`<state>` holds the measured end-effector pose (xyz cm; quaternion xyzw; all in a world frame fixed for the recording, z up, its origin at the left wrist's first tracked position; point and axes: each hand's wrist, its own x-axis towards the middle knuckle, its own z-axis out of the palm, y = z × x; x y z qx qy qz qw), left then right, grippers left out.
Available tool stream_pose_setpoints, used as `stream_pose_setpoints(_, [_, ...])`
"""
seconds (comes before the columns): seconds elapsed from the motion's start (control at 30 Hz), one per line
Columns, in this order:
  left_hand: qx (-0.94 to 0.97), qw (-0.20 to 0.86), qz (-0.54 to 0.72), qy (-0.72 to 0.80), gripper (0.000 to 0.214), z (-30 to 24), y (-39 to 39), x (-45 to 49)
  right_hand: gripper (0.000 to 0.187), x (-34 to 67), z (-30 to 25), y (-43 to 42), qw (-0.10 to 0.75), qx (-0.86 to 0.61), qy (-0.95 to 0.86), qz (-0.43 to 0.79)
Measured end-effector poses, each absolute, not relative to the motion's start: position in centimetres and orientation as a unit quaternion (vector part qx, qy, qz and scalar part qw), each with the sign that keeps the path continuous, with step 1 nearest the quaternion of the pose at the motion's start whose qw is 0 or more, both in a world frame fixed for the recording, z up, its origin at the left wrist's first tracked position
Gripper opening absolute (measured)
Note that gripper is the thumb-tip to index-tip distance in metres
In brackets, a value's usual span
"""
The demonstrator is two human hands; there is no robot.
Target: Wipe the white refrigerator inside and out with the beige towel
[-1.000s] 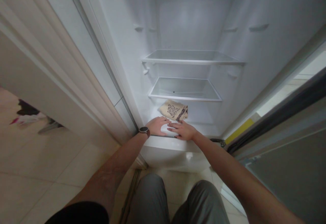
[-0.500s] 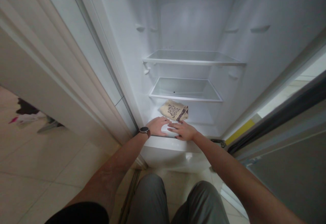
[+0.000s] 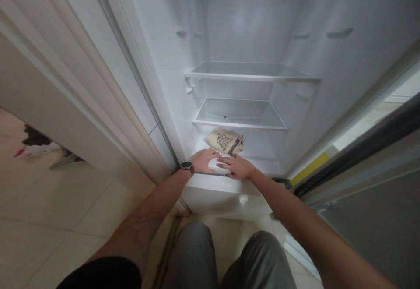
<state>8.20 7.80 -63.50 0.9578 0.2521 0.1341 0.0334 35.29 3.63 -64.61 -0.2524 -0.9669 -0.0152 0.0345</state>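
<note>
Left grip (image 3: 202, 160) and right grip (image 3: 239, 167) lie open just in front of a folded cloth (image 3: 223, 140), fingers spread and softly curved toward each other over a smooth white surface (image 3: 216, 165). Whether the right fingertips touch the cloth's near edge, I cannot tell. Matte, creased beige fabric makes up the cloth, printed with a dark scrolled motif and crossed by a dark band at its right end. It lies flat and roughly oblong on the white cabinet floor (image 3: 259, 146), its long axis running sideways, one blunt corner pointing left. Above and behind the cloth sit a lower shelf (image 3: 246, 113) and an upper shelf (image 3: 243, 68), both glassy rectangles with pale, straight rims. Well to the cloth's right is a flat yellow strip (image 3: 309, 169).
</note>
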Motion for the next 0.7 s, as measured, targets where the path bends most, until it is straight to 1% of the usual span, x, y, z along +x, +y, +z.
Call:
stream_pose_setpoints(0.33, [0.958,0.035,0.132,0.251,0.073,-63.28,7.8,8.2,0.066,35.07,-63.87,3.28,0.031,-0.259,-0.965,-0.013])
stream_pose_setpoints(0.7, [0.955,0.045,0.13,0.262,0.075,-63.04,7.56,8.25,0.067,35.02,-63.66,3.15,0.028,-0.259,-0.965,-0.004])
